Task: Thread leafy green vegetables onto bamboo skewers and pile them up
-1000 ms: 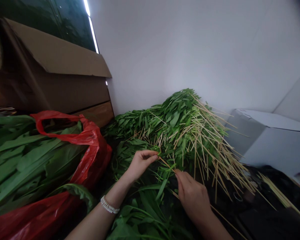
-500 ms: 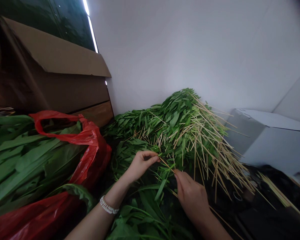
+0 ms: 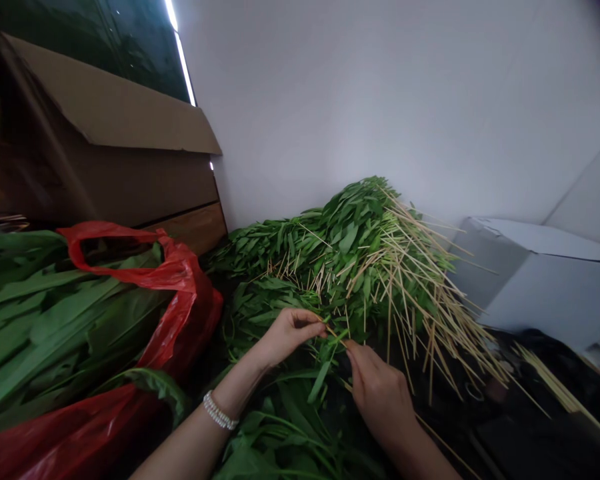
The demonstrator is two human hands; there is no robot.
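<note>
Close together in the middle, my two hands work on a thin bamboo skewer and leafy greens. My left hand, wearing a white beaded bracelet, pinches a green stem at the skewer's far end between thumb and fingertips. My right hand is closed around the skewer, and its fingers hide part of it. A small bit of green stem crosses the skewer between both hands. Loose leafy stems lie below them.
Behind my hands rises a pile of skewered greens, its bamboo sticks pointing right. A red plastic bag full of long leaves stands left, before a cardboard box. A white box sits right.
My left hand has shifted slightly right and down along the skewer, closer to my right hand. My right hand has barely moved and keeps its grip.
</note>
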